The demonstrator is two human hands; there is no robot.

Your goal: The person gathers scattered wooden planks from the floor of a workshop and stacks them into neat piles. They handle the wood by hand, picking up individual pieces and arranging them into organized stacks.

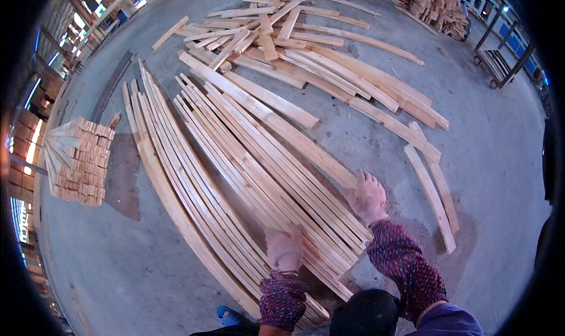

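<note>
Both my hands wear pale pinkish work gloves, with patterned sleeve covers on the forearms. My right hand [366, 198] is closed over the near end of a long flat wooden board [300, 142], which lies along the right side of a row of wooden strips [276, 171]. At the left edge of that row, my left hand [284, 249] grips a wooden board [250, 203]; both are a little blurred, and the fingertips are partly hidden. Farther left, a second row of long strips [176, 153] fans toward me across the floor.
Beyond the rows lies a loose heap of boards [265, 36]. Two short boards [432, 198] rest on the concrete at right. A squared lumber stack [85, 165] stands at left, another wood pile [429, 9] at the far right, near a cart [497, 65].
</note>
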